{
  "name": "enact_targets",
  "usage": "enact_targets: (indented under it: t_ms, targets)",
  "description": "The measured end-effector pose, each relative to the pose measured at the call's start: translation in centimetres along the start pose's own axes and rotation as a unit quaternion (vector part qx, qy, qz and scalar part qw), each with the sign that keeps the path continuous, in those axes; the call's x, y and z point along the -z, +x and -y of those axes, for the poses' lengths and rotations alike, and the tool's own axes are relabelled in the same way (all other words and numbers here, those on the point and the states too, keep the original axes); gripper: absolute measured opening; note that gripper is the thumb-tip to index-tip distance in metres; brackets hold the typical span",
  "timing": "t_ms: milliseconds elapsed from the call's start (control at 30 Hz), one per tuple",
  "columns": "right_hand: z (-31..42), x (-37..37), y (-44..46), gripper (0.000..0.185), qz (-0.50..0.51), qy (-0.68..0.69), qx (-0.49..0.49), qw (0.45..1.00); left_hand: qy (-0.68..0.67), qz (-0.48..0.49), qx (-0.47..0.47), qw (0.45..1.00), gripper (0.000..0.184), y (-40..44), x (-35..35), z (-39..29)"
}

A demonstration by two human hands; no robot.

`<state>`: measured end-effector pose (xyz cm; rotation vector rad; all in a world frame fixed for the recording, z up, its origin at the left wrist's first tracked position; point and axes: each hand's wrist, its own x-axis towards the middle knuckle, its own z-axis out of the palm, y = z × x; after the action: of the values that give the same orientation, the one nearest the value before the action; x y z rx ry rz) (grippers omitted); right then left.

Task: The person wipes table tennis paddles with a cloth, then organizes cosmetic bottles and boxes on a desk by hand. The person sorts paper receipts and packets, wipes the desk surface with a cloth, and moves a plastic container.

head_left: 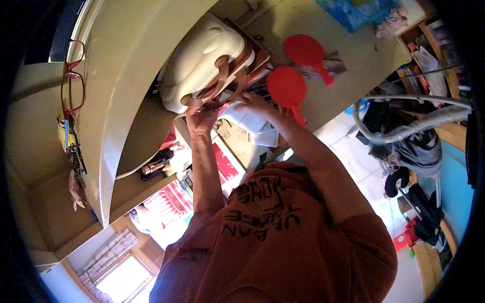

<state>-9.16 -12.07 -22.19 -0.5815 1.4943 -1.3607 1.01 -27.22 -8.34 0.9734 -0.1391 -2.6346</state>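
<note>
A cream case [204, 60] with brown straps [222, 76] lies tilted at the upper middle. At its lower edge is my left hand [202, 120], its fingers curled round the end of a brown strap and partly hidden. My right hand [255, 104] reaches in from the right beside the strap, fingers stretched out and slightly apart, above white printed papers [250, 121]. Two red paddles lie right of the case: one [286, 87] close to my right forearm, the other [304, 49] farther back on some crumpled cloth.
Red glasses [73, 91] hang at the left beyond a pale curved edge [118, 86]. A blue plastic bag [351, 12] lies at the top. Shelves [434, 55] and a wrapped tube [424, 123] stand right. Bottles [160, 160] are left of my left forearm.
</note>
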Motion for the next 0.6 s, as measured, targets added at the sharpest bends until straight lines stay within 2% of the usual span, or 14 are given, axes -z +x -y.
enact_targets:
  t_ms: [33, 100, 167, 233, 267, 367, 433, 500, 567, 600]
  targets:
    - [0.2, -0.1, -0.1, 0.058, -0.004, -0.025, -0.004, 1.000, 0.026, 0.029, 0.026, 0.999, 0.065, -0.1, 0.2, 0.0]
    - [-0.5, -0.7, 0.3, 0.058, -0.027, -0.037, 0.018, 0.999, 0.024, 0.020, 0.023, 0.999, 0.068, 0.4, 0.3, 0.1]
    - [-1.5, -1.0, 1.1, 0.059, -0.049, -0.047, 0.042, 0.997, 0.037, 0.030, -0.016, 0.999, 0.066, 0.2, 0.5, 0.2]
    - [-1.9, -0.5, 1.6, 0.059, 0.006, -0.121, -0.064, 0.991, 0.009, 0.011, -0.016, 1.000, 0.064, 0.6, 1.5, -0.7]
    - [-2.1, -0.5, 1.6, 0.059, 0.005, -0.121, -0.063, 0.991, -0.019, -0.008, -0.016, 1.000, 0.062, 0.9, 2.0, -1.1]
    - [-0.8, -0.9, -0.1, 0.052, 0.007, -0.138, -0.018, 0.990, -0.002, -0.022, -0.015, 1.000, 0.059, 0.6, 1.4, -0.9]
    - [1.3, -1.3, -1.3, 0.046, -0.007, 0.025, 0.112, 0.993, 0.001, -0.026, -0.013, 1.000, 0.060, 0.3, 1.0, -0.7]
    - [0.7, -1.7, -0.2, 0.041, -0.003, 0.055, 0.096, 0.994, 0.005, -0.029, -0.012, 1.000, 0.060, 0.3, 0.7, -0.6]
    - [0.3, -1.4, 0.8, 0.041, -0.052, -0.044, 0.084, 0.994, -0.056, -0.054, -0.025, 0.997, 0.061, 0.6, 0.4, -0.5]
    - [0.5, -1.3, 0.9, 0.041, -0.052, -0.044, 0.086, 0.994, -0.050, -0.038, -0.017, 0.998, 0.060, 0.0, -0.5, 0.2]
